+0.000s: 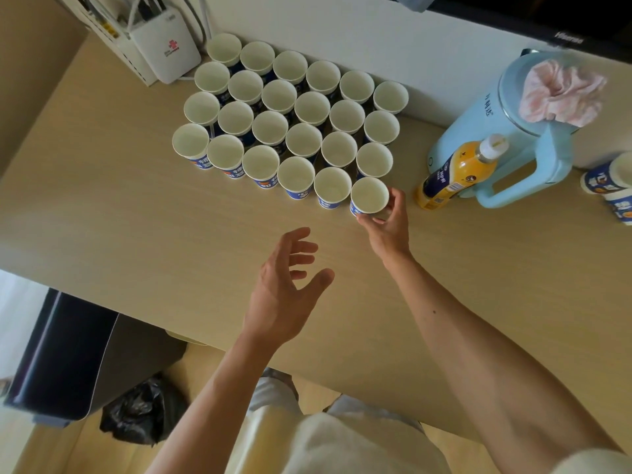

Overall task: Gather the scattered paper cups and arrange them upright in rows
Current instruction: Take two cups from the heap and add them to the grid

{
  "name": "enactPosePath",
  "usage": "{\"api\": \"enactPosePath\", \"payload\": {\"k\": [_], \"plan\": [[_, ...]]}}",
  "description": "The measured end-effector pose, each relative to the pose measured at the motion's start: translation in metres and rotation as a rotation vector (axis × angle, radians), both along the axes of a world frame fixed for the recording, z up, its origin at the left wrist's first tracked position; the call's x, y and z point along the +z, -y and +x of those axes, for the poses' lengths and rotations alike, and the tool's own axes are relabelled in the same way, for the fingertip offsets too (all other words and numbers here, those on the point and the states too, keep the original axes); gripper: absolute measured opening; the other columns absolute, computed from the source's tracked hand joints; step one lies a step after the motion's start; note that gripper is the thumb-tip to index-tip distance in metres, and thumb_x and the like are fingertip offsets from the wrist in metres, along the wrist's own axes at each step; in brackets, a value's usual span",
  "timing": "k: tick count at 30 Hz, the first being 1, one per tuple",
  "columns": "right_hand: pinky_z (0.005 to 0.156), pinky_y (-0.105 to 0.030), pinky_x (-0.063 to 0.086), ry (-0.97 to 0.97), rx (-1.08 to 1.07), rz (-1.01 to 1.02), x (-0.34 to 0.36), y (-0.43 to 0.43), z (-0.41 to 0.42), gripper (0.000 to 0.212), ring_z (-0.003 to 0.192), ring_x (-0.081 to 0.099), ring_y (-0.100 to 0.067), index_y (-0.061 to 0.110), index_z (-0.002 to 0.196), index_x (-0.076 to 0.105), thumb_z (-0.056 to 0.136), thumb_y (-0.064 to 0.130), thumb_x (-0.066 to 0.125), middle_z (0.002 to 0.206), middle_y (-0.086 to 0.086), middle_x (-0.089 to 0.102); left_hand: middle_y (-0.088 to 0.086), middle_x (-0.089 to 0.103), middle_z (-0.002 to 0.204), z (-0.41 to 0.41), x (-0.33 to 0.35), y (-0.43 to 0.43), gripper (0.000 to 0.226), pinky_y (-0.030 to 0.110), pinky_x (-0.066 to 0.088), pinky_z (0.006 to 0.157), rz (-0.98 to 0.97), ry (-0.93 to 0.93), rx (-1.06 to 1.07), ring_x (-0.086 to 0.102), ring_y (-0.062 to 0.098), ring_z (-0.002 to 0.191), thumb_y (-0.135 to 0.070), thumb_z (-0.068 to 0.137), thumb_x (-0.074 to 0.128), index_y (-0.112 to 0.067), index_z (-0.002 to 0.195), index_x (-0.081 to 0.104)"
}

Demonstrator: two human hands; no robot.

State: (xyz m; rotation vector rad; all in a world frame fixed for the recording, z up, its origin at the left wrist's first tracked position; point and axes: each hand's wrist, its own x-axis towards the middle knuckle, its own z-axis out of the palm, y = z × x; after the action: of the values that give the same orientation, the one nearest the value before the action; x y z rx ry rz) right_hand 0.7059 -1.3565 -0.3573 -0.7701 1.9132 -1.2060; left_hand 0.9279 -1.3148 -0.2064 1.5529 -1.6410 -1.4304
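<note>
Nearest to us, our left hand (284, 285) hovered above the table (119, 217) close to its near edge, fingers spread wide and holding nothing. Just beyond it, our right hand (388, 222) was wrapped around the lower side of a paper cup (369, 195), which stood upright, mouth up, at the near right corner of the block of cups (290, 121). That cup sat just beside its neighbour at the right end of the nearest row. The block ran in four slanted rows of six white-mouthed, blue-printed cups each, packed rim against rim, reaching from the middle of the table to its far edge at the wall. To the right of our held cup, an orange drink bottle (458, 171) with a white cap leaned close against a light blue kettle (523, 131), and a pink cloth (561, 94) lay on the kettle's lid. At the right edge of the table, well apart from the block, a few more cups (608, 186) sat grouped together, partly cut off by the edge of our view. At the far left corner a white router box (164, 49) stood against the wall, close to the farthest cups.
</note>
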Motion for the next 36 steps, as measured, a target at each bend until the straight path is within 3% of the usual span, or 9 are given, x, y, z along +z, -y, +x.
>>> {"api": "enactPosePath", "payload": {"k": [6, 10, 13, 16, 19, 26, 31, 36], "plan": [[0.081, -0.012, 0.055, 0.010, 0.003, -0.002, 0.002, 0.001, -0.001, 0.072, 0.117, 0.059, -0.015, 0.015, 0.138, 0.042, 0.079, 0.006, 0.082, 0.130, -0.003, 0.058, -0.014, 0.066, 0.118, -0.003, 0.000, -0.005, 0.063, 0.027, 0.057, 0.087, 0.007, 0.005, -0.014, 0.065, 0.003, 0.107, -0.035, 0.082, 0.078, -0.025, 0.138, 0.051], [0.089, -0.024, 0.056, 0.023, -0.006, -0.004, 0.003, -0.009, -0.003, 0.076, 0.123, 0.056, -0.015, 0.014, 0.143, 0.040, 0.079, 0.006, 0.081, 0.136, -0.001, 0.055, -0.013, 0.066, 0.117, -0.007, -0.001, -0.007, 0.058, 0.030, 0.058, 0.088, 0.017, 0.003, -0.013, 0.066, 0.004, 0.106, -0.021, 0.086, 0.081, -0.024, 0.137, 0.053], [0.083, -0.010, 0.050, 0.043, -0.059, 0.003, 0.009, -0.023, -0.002, 0.079, 0.127, 0.054, -0.018, 0.012, 0.148, 0.037, 0.081, 0.007, 0.081, 0.140, -0.006, 0.053, -0.013, 0.067, 0.117, -0.015, 0.001, -0.009, 0.059, 0.029, 0.058, 0.088, 0.017, -0.012, -0.023, 0.066, 0.004, 0.106, -0.026, 0.084, 0.081, -0.024, 0.136, 0.054], [0.080, -0.008, 0.049, 0.079, -0.104, -0.033, 0.023, -0.042, -0.004, 0.075, 0.129, 0.054, -0.019, 0.015, 0.147, 0.039, 0.083, 0.008, 0.079, 0.141, -0.009, 0.053, -0.012, 0.067, 0.117, -0.030, 0.007, -0.012, 0.059, 0.026, 0.057, 0.087, 0.008, -0.036, -0.038, 0.066, 0.004, 0.105, -0.032, 0.081, 0.078, -0.024, 0.135, 0.054], [0.080, -0.004, 0.048, 0.127, -0.113, -0.081, 0.047, -0.065, -0.009, 0.071, 0.126, 0.056, -0.014, 0.017, 0.145, 0.042, 0.084, 0.008, 0.077, 0.140, -0.005, 0.055, -0.010, 0.068, 0.117, -0.049, 0.010, -0.018, 0.054, 0.029, 0.057, 0.088, 0.009, -0.050, -0.057, 0.067, 0.006, 0.105, -0.021, 0.086, 0.081, -0.022, 0.133, 0.055], [0.082, -0.011, 0.050, 0.183, -0.135, -0.192, 0.098, -0.130, -0.055, 0.065, 0.115, 0.064, -0.003, 0.021, 0.139, 0.049, 0.081, 0.031, 0.076, 0.129, 0.001, 0.062, -0.010, 0.069, 0.115, -0.117, 0.024, -0.046, 0.043, 0.023, 0.055, 0.085, 0.001, -0.088, -0.144, 0.067, 0.006, 0.104, -0.019, 0.088, 0.078, -0.024, 0.126, 0.060], [0.082, -0.013, 0.051, 0.164, -0.214, -0.185, 0.118, -0.166, -0.114, 0.048, 0.104, 0.068, 0.000, 0.018, 0.132, 0.055, 0.090, 0.010, 0.075, 0.121, 0.002, 0.066, -0.009, 0.069, 0.113, -0.179, 0.033, -0.072, 0.040, 0.019, 0.054, 0.080, 0.001, -0.118, -0.222, 0.067, 0.006, 0.103, -0.017, 0.088, 0.077, -0.025, 0.124, 0.061], [0.076, -0.012, 0.049, 0.078, -0.297, -0.147, 0.125, -0.194, -0.188, 0.037, 0.090, 0.067, 0.004, 0.021, 0.124, 0.060, 0.091, 0.010, 0.073, 0.114, 0.003, 0.067, -0.010, 0.071, 0.112, -0.243, 0.048, -0.093, 0.037, 0.018, 0.054, 0.076, -0.006, -0.137, -0.300, 0.068, 0.003, 0.102, -0.017, 0.089, 0.077, -0.026, 0.121, 0.063]]}}
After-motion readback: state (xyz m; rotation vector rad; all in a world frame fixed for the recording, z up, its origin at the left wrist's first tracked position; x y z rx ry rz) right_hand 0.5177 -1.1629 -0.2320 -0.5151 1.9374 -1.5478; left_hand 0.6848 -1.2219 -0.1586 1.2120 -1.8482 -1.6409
